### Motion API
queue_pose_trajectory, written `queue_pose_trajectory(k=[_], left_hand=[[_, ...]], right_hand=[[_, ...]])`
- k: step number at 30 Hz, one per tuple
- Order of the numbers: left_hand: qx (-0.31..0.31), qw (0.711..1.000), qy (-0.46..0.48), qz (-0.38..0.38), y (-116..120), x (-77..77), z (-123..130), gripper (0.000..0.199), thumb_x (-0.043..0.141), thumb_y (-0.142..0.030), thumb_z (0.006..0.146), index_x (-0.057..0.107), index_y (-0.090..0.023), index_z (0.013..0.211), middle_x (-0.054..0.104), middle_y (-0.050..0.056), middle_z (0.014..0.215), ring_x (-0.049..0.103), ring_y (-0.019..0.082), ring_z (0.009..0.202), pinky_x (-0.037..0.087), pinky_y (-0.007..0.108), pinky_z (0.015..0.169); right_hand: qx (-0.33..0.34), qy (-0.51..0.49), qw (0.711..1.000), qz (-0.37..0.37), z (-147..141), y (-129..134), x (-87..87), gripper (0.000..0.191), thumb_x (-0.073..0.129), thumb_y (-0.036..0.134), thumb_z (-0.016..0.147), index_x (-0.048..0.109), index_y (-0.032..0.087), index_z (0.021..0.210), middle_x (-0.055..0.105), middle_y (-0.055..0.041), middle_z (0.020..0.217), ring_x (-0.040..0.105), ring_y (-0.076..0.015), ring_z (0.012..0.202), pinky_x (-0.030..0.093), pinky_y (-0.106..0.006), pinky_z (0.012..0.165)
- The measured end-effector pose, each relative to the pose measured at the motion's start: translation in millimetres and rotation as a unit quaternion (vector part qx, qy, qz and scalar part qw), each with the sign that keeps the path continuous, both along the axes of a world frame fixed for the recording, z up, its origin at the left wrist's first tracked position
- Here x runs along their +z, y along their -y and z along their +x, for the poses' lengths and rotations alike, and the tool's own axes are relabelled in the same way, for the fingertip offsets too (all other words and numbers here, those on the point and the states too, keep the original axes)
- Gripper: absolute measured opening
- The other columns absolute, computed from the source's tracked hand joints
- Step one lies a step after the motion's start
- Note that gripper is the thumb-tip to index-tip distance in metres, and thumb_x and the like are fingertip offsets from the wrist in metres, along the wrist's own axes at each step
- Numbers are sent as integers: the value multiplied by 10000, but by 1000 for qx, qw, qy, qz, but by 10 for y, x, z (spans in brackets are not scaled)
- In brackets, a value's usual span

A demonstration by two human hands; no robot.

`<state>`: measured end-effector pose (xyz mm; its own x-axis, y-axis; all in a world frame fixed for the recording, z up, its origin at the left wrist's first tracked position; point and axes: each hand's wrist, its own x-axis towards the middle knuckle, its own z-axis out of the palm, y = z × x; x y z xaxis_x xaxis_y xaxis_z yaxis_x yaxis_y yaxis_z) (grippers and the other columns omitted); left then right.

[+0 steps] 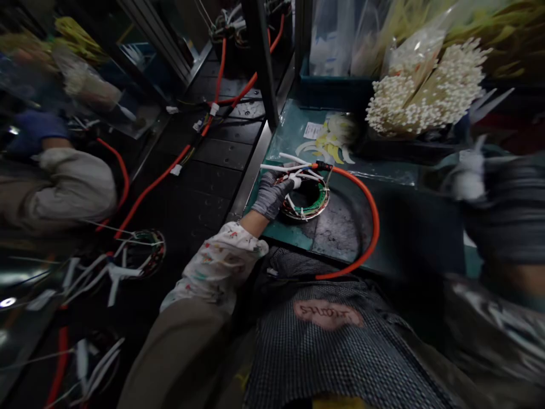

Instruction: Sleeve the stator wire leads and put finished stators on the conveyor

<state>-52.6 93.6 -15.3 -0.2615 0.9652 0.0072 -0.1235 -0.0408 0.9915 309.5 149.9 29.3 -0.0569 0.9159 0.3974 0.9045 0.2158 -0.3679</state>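
My left hand (pixel 271 196), in a grey striped glove with a white-covered fingertip, grips the left rim of a ring-shaped motor stator (pixel 320 200). Green, copper and white show around the stator's open middle. White sleeved leads (pixel 276 167) stick out over my fingers. A thick orange cable (pixel 373 218) runs from a black-wrapped joint at the ring's top and curves right, down to the apron. Far to the right is my right hand (pixel 498 199), dark-gloved with white at the fingertips. Motion smears it, so its grip is unclear.
A plastic bag of thin white-tipped sleeves (pixel 430 91) stands behind the mat (pixel 289 130), near a blue bin (pixel 334 85). Left of a metal edge runs a dark slatted conveyor (pixel 204 187) carrying wired stators (pixel 153 253). A co-worker's gloved hand (pixel 38 130) is at far left.
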Motion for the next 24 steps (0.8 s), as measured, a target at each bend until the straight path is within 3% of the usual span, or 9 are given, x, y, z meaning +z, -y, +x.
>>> queue_pose_trajectory(k=[1,3,5,8,10,13,18,21,24], left_hand=[[-6,1000,-1,-7,-33,-17,-32,383,920,-440,650,776,-212,922,829,62,970,776,280,1030,623,452,986],[-9,1000,-8,-18,-58,-25,-70,370,908,-386,641,769,-206,933,828,62,994,774,283,1039,617,445,995],[0,999,-53,-4,0,4,-57,374,873,-359,665,763,-210,991,826,63,1069,769,285,1074,604,450,1027],[-5,986,-155,59,246,87,55,375,796,-364,792,748,-227,1138,789,77,1256,726,288,1221,557,469,1123],[-15,972,-207,107,460,131,157,374,734,-395,899,721,-247,1242,729,83,1391,662,289,1346,509,482,1192],[-5,953,-255,164,729,152,282,346,622,-445,1019,680,-297,1326,669,68,1490,568,285,1469,436,508,1268],[24,921,-312,232,919,104,369,353,493,-524,1082,699,-326,1288,685,58,1470,532,309,1500,366,581,1303],[37,914,-328,235,939,48,390,394,460,-579,1081,708,-333,1263,703,56,1431,543,321,1485,385,602,1280],[56,912,-309,265,936,-12,398,311,505,-531,1081,695,-371,1268,707,30,1422,556,309,1469,408,602,1258]], right_hand=[[102,-33,994,-36,-179,254,75,282,539,445,1031,702,276,1187,744,-151,1123,708,-331,1031,546,-525,853],[215,-109,968,-68,-567,747,136,264,544,464,1024,696,279,1136,763,-103,1012,727,-297,845,581,-485,746],[260,-137,948,-121,-900,1124,75,280,574,443,1007,695,265,1187,782,-72,916,736,-269,732,601,-429,669],[255,-158,942,-152,-1115,1411,-129,313,623,391,996,716,231,1249,820,-92,1010,790,-290,852,656,-437,759],[245,-170,941,-158,-1079,1484,-241,338,670,392,983,731,232,1274,823,-99,1093,799,-309,953,668,-478,846],[235,-178,942,-160,-943,1537,-270,321,733,427,956,769,263,1229,827,-86,1066,800,-323,947,676,-521,863],[252,-205,922,-213,-915,1557,-43,292,744,402,968,783,321,1245,811,-70,1201,784,-347,1077,634,-597,1006],[251,-222,914,-228,-962,1541,80,281,744,393,968,789,317,1234,815,-69,1189,783,-357,1090,624,-617,1033],[255,-222,916,-219,-994,1520,121,275,754,371,956,787,315,1223,815,-62,1200,773,-367,1127,607,-635,1067]])
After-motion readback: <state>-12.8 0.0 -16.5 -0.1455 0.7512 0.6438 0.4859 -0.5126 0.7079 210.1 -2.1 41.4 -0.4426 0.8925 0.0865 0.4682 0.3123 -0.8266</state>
